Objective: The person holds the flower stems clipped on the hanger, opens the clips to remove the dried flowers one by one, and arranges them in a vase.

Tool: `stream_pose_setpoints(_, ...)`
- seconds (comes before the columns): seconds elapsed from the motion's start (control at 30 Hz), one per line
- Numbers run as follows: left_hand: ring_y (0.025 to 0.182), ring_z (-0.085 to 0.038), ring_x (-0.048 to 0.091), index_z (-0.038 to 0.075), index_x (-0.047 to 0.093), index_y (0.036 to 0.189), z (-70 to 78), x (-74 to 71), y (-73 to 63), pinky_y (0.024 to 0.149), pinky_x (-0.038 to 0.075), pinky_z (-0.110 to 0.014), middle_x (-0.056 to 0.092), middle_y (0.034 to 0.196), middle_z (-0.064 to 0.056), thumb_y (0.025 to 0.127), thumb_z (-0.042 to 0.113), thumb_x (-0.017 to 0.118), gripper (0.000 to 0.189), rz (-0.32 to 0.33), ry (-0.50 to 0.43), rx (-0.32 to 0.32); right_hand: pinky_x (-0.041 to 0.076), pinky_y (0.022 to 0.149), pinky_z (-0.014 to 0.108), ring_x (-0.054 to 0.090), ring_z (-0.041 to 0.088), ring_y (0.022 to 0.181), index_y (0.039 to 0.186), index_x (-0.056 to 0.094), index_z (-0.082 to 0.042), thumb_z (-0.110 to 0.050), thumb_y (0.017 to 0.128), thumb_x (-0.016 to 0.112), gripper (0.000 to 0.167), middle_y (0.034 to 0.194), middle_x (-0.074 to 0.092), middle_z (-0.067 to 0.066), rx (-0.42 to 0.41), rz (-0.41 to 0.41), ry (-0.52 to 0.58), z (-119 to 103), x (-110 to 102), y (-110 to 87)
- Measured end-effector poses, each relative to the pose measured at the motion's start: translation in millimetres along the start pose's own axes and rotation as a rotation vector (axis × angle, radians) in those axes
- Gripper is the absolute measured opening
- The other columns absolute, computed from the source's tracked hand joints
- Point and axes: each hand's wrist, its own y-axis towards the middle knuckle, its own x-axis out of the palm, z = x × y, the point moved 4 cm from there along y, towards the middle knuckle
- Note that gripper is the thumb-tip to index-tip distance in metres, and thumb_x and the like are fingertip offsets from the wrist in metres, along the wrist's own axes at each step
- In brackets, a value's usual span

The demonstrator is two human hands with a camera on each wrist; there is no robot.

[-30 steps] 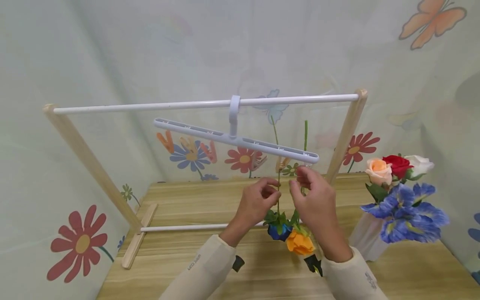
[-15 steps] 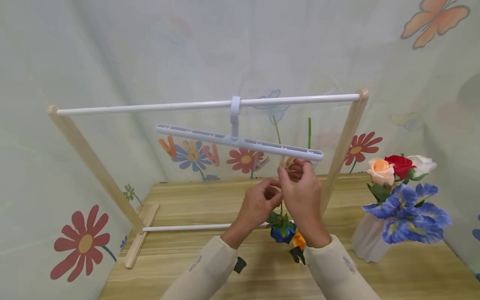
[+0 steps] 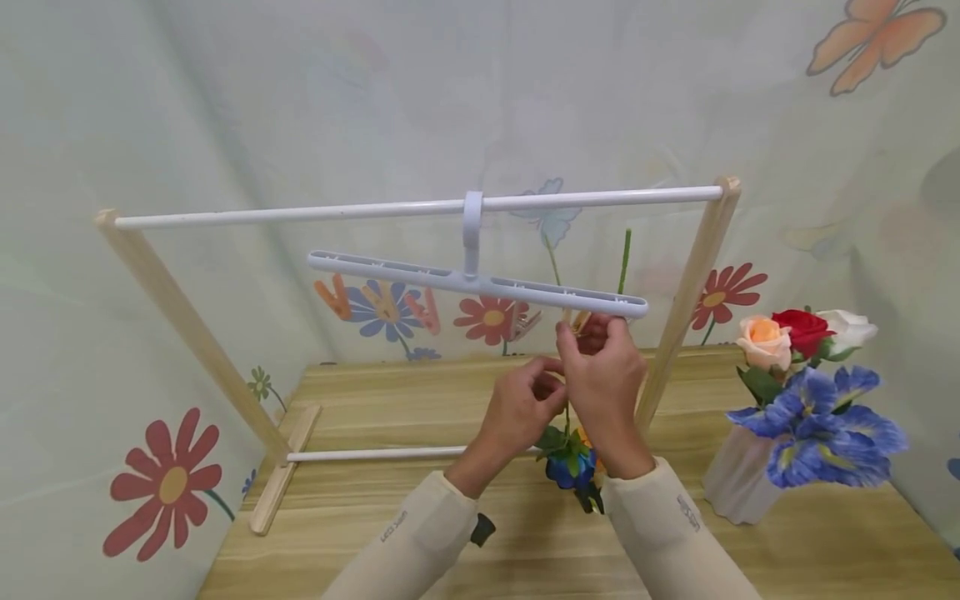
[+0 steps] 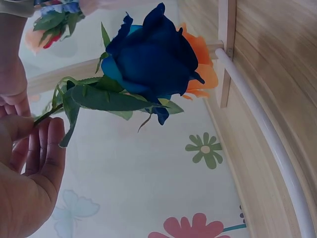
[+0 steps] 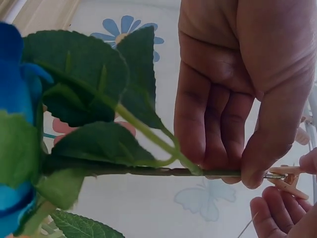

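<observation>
A blue rose hangs head down, its stem running up to a pale orange clothespin under the right part of the light blue hanger. My left hand pinches the stem between thumb and fingers, a little below the clip. Just above it, my right hand has thumb and fingers on the clothespin's two levers. The stem's tip rises behind the hanger bar. An orange rose hangs close behind the blue one, mostly hidden in the head view.
The hanger hooks over a white rail on a wooden stand. More clothespins hang along its left part. On the right of the table stands a white vase with several roses and blue flowers.
My right hand has moved left from beside the orange rose's stem onto the clothespin at the blue rose's stem. The left hand keeps its hold; the blue rose has shifted slightly right.
</observation>
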Motion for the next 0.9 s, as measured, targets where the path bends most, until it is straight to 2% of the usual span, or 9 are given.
stream_pose_setpoints(0.23,0.073,-0.009,0.07,0.012,0.07,0.115,-0.6,0.9,-0.7,0.068,0.057,-0.018,0.078,0.089,-0.005,0.096,0.022,0.071,0.021,-0.012,-0.021,-0.008,0.063,0.077,0.04,0.075,0.023,0.083,0.106,0.063,-0.001,-0.024,0.093,0.074,0.029,0.094,0.075,0.012,-0.035,0.013,0.034,-1.0,-0.5,1.0)
stream_pose_setpoints(0.33,0.073,-0.008,0.07,0.013,0.069,0.115,-1.2,1.5,-1.4,0.068,0.057,-0.018,0.077,0.089,-0.004,0.096,0.022,0.071,0.021,-0.022,-0.017,-0.012,0.062,0.076,0.031,0.076,0.022,0.083,0.107,0.065,-0.001,-0.023,0.092,0.074,0.028,0.094,0.076,0.011,-0.053,0.024,0.03,-1.2,-0.6,0.9)
stream_pose_setpoints(0.5,0.072,-0.008,0.069,0.013,0.069,0.115,-2.3,2.0,-1.5,0.067,0.057,-0.018,0.077,0.089,-0.004,0.097,0.023,0.07,0.021,-0.027,-0.01,-0.009,0.052,0.073,0.009,0.076,0.022,0.081,0.105,0.066,0.0,-0.022,0.092,0.074,0.026,0.093,0.077,0.012,-0.075,0.033,0.028,-1.9,-0.6,1.7)
stream_pose_setpoints(0.6,0.073,-0.009,0.07,0.013,0.069,0.116,-3.8,1.7,-2.9,0.067,0.057,-0.018,0.077,0.09,-0.005,0.097,0.023,0.07,0.022,-0.026,-0.001,-0.009,0.05,0.071,0.006,0.076,0.023,0.08,0.103,0.066,0.001,-0.021,0.092,0.074,0.026,0.092,0.076,0.012,-0.088,0.035,0.03,-2.5,-0.6,1.8)
stream_pose_setpoints(0.67,0.073,-0.008,0.069,0.012,0.069,0.116,-5.2,1.5,-4.2,0.067,0.057,-0.018,0.077,0.09,-0.005,0.097,0.023,0.07,0.022,-0.028,0.007,-0.017,0.053,0.072,0.011,0.075,0.022,0.079,0.103,0.067,0.0,-0.021,0.092,0.074,0.025,0.091,0.076,0.012,-0.094,0.034,0.026,-2.9,-0.5,1.8)
stream_pose_setpoints(0.83,0.071,-0.008,0.066,0.013,0.069,0.114,-8.7,-0.4,-7.0,0.065,0.056,-0.018,0.076,0.089,-0.004,0.096,0.02,0.07,0.019,-0.026,0.039,-0.037,0.063,0.074,0.037,0.075,0.023,0.079,0.103,0.067,0.001,-0.018,0.092,0.074,0.023,0.092,0.077,0.013,-0.11,0.034,0.013,-3.4,-0.3,1.6)
stream_pose_setpoints(0.9,0.07,-0.008,0.065,0.013,0.069,0.113,-9.7,-1.9,-8.4,0.064,0.056,-0.018,0.076,0.089,-0.004,0.096,0.018,0.07,0.018,-0.024,0.049,-0.041,0.063,0.074,0.042,0.075,0.024,0.079,0.104,0.066,0.001,-0.018,0.092,0.074,0.024,0.092,0.077,0.014,-0.117,0.038,0.015,-2.9,-0.5,1.4)
